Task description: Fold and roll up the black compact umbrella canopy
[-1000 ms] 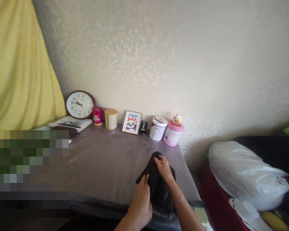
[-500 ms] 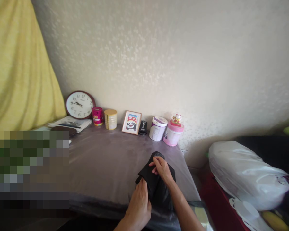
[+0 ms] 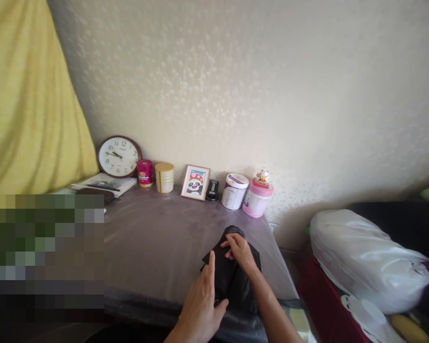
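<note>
A black piece of thin, folded, cloth-like material (image 3: 224, 281) lies near the front right of the table, its panels and loose corners spread under my hands. I cannot make out what it is exactly. My right hand (image 3: 239, 248) is on its upper part, fingers bent and drawn together against the material. At its left edge is my left hand (image 3: 200, 297), with the index finger stretched forward and the thumb held apart. The left palm and the other fingers are partly hidden.
Along the wall stand a clock (image 3: 118, 156), a pink can (image 3: 145, 173), a yellow-lidded tin (image 3: 164, 178), a panda picture frame (image 3: 196, 183), a white tub (image 3: 235, 193) and a pink-lidded jar (image 3: 257, 200). A stuffed white bag (image 3: 364, 257) lies to the right, past the table edge.
My left hand has loosened from the black material: its index finger has straightened upward and its thumb has spread away. The right hand has hardly moved.
</note>
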The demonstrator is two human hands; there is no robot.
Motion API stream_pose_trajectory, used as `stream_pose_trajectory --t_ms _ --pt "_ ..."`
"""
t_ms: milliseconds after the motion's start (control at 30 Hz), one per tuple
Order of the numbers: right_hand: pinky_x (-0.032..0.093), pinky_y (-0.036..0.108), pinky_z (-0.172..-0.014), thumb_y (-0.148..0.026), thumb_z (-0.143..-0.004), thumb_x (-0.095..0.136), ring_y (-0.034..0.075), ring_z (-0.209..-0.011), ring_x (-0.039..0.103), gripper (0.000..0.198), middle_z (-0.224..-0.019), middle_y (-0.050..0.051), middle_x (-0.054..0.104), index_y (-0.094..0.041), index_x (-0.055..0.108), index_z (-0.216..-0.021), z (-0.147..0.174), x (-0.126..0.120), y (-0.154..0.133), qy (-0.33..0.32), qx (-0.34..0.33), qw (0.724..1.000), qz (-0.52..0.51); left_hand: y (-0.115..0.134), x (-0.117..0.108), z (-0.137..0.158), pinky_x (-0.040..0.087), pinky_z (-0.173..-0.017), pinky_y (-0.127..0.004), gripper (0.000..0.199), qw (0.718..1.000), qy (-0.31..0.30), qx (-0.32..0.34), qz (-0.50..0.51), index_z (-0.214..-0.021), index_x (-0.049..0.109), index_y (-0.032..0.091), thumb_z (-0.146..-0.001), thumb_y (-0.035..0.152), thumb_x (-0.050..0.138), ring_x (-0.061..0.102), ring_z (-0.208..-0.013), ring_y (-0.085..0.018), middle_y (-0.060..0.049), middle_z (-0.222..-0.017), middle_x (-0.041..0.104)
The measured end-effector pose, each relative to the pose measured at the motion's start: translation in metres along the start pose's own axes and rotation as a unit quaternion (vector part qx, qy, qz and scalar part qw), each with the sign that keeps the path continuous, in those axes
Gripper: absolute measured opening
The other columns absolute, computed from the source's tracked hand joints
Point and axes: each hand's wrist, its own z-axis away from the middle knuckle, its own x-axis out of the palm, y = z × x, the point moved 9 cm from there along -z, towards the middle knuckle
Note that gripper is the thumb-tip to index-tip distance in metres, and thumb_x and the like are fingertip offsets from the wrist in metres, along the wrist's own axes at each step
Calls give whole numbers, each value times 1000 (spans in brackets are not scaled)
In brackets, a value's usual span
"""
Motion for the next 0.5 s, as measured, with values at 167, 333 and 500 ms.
stream_pose_trajectory --t_ms 167,333,500 --pt "41 17 -37 -40 -79 45 7 -40 56 27 -76 4 70 -16 54 -86 -1 1 4 -3 -1 1000 -1 11 -23 -3 31 -102 -52 72 987 87 33 -130 -139 19 24 -75 27 52 22 -134 -34 -14 -150 8" --pt "43 18 -38 -40 -78 46 8 -41 56 26 -76 4 70 -17 54 -85 -1 2 0 -4 -8 1000 5 27 -8 -7 31 -104 -51 76 980 60 92 -164 -139 19 22 -72 24 53 20 -135 -30 -10 -151 8" --pt "43 19 -39 -39 -81 44 8 -42 56 25 -77 3 69 -17 54 -86 0 4 -2 0 -9 1000 22 16 21 -9 27 -107 -49 81 983 -43 46 -170 -140 16 15 -66 12 49 18 -136 -29 -12 -149 17"
